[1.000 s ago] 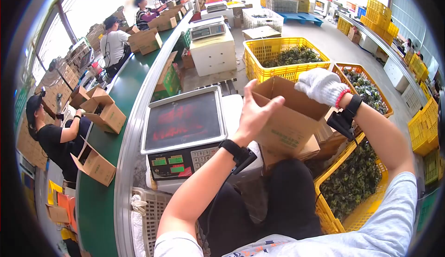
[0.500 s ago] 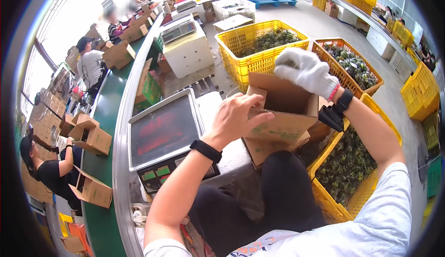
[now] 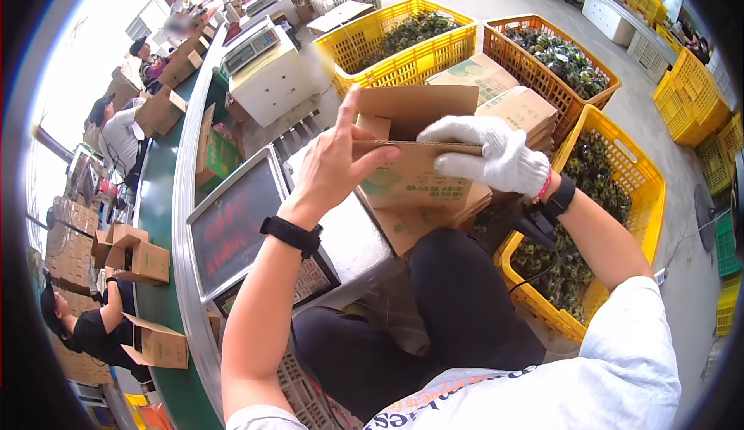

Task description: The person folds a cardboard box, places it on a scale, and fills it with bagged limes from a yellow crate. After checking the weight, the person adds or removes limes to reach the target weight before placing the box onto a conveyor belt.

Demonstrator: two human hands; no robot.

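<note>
An open cardboard box (image 3: 422, 174) with green print sits in front of my knees, on top of flattened cardboard. My left hand (image 3: 325, 162), bare, is at the box's near left corner. Its thumb lies along the front rim and its index finger points up, while the other fingers bend against the left side. My right hand (image 3: 496, 155), in a white glove, grips the box's near right rim, with fingers over the edge and thumb on the front wall. The box's inside is mostly hidden.
A scale (image 3: 244, 228) stands at left beside the green conveyor belt (image 3: 163, 228). Yellow crates (image 3: 620, 147) and an orange crate (image 3: 504, 50) hold dark greenish produce. Stacked flat cartons (image 3: 519, 112) lie behind the box. Several people work across the belt.
My gloved hand has moved down from above the box's far right edge onto its near right rim. My left index finger has lifted. The view has shifted, uncovering the stacked cartons.
</note>
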